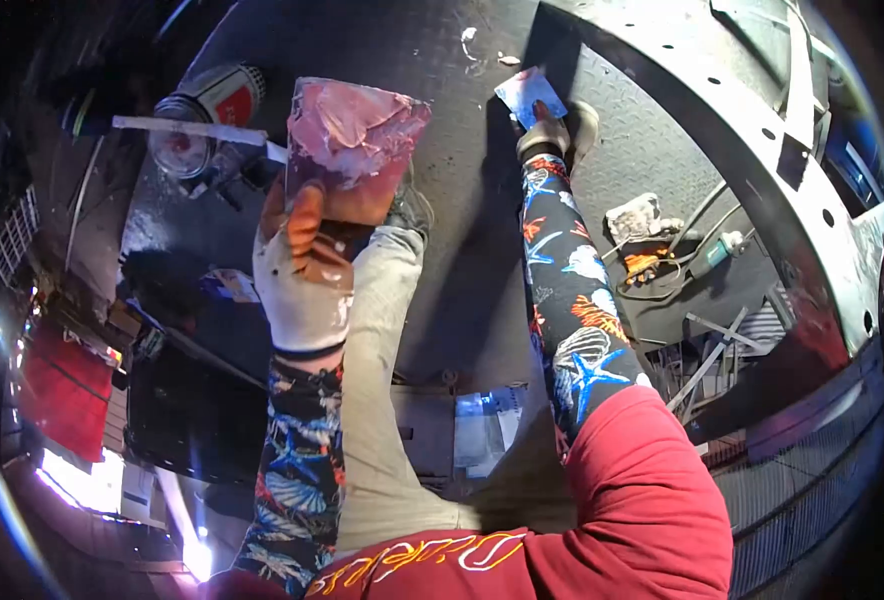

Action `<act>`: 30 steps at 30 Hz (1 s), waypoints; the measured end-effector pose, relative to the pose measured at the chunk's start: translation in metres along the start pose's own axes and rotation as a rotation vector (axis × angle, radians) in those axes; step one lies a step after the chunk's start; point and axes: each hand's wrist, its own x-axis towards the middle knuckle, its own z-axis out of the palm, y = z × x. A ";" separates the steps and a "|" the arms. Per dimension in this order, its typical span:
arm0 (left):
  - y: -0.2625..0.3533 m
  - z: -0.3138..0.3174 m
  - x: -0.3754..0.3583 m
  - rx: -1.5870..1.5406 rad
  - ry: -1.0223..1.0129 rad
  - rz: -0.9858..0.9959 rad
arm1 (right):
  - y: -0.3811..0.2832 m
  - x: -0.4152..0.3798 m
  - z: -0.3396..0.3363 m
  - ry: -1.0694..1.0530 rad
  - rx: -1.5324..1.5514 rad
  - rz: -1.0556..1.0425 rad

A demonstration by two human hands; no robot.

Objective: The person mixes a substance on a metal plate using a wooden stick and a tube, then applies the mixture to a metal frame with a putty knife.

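My left hand (307, 275), in a white work glove with orange-brown fingers, is closed around a flat square board (362, 207). Pink putty (357, 130) lies thick and uneven over the board's upper part. Stretched out ahead, my gloved right hand (544, 137) grips a thin, flat putty spreader (528, 92) that looks bluish-white under the light. The spreader is close over the dark metal surface, beside the steel beam's edge, and my right fingers are partly hidden behind the wrist.
A curved steel beam (697, 85) with holes runs along the right. Near it lie a glove (644, 265), a pale rag (639, 216) and a corded power tool (717, 253). At left are a tin with a red label (234, 106) and a long pale strip (187, 128). Checkered metal plate (462, 200) lies below.
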 end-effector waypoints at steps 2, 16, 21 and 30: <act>0.007 -0.001 0.001 -0.038 -0.047 0.002 | -0.004 -0.002 0.007 -0.026 -0.050 0.061; 0.012 0.001 0.005 -1.067 0.048 -0.695 | 0.016 0.043 0.043 -0.114 -0.197 0.013; -0.018 -0.002 -0.013 -0.996 0.227 -0.668 | 0.015 0.036 0.079 -0.809 0.094 0.522; -0.042 -0.079 -0.052 -1.525 -0.020 -0.509 | -0.151 -0.183 0.086 -1.691 -0.110 -0.264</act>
